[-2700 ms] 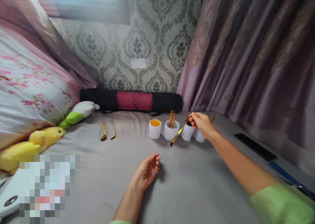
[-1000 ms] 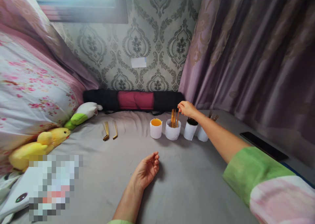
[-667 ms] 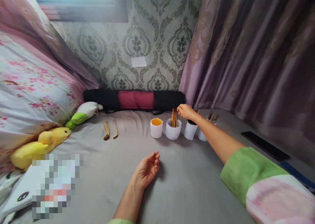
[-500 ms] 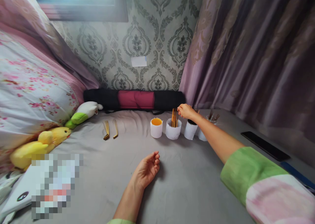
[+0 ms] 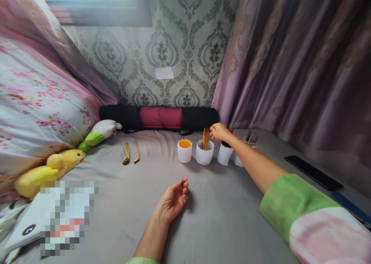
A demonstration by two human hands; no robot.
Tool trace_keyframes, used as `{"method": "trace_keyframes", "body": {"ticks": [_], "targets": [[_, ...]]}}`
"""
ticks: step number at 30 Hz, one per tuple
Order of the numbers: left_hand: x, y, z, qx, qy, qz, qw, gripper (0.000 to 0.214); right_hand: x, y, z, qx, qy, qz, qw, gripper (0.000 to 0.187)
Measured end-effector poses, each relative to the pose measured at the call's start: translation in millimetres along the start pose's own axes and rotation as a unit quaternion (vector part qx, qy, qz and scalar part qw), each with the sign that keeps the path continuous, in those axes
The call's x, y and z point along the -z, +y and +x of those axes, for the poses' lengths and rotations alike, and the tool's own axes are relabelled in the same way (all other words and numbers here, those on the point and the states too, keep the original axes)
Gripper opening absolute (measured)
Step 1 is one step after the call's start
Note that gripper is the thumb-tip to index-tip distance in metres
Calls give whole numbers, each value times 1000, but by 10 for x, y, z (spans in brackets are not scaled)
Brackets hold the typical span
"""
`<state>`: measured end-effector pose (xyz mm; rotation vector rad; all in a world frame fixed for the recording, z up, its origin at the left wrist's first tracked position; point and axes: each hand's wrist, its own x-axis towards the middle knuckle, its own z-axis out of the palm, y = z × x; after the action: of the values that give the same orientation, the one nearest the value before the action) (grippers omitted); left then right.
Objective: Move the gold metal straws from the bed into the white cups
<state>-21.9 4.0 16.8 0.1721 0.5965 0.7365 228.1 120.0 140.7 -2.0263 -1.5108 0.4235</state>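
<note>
Four white cups stand in a row on the grey bed sheet (image 5: 220, 213). The first cup (image 5: 184, 152) is orange inside. The second cup (image 5: 204, 154) holds several upright gold utensils (image 5: 205, 138). My right hand (image 5: 220, 132) is stretched out over the third cup (image 5: 225, 155), its fingertips pinched on the top of one gold utensil in the second cup. The fourth cup (image 5: 238, 160) holds more utensils behind my forearm. Resting palm-up on the sheet, my left hand (image 5: 173, 200) has loosely curled fingers and holds nothing. Two bent gold utensils (image 5: 130, 152) lie on the sheet to the left.
A black and red rolled bag (image 5: 158, 118) lies against the wall behind the cups. A yellow plush toy (image 5: 43, 173) and a green-white plush toy (image 5: 98, 130) sit by the floral pillow (image 5: 31, 113). A black phone (image 5: 313, 172) lies at the right by the curtain.
My right hand carried a gold utensil from the third cup over to the second cup and lowered it in among the others. The left hand has not moved.
</note>
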Motion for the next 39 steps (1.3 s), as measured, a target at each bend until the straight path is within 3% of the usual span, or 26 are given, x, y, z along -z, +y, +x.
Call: {"method": "trace_keyframes", "body": {"ticks": [13, 26, 34, 39], "targets": [[4, -3, 3, -2, -6, 0, 1000, 9, 40, 33, -35, 3, 16, 3, 1000, 10], [-5, -1, -11, 4, -5, -4, 1000, 8, 131, 40, -194, -4, 143, 106, 984, 26], [-13, -3, -27, 1, -5, -3, 1000, 8, 70, 115, -460, -21, 186, 219, 958, 32], [-20, 1, -34, -1, -5, 0, 1000, 8, -52, 75, -764, -15, 164, 306, 938, 35]]}}
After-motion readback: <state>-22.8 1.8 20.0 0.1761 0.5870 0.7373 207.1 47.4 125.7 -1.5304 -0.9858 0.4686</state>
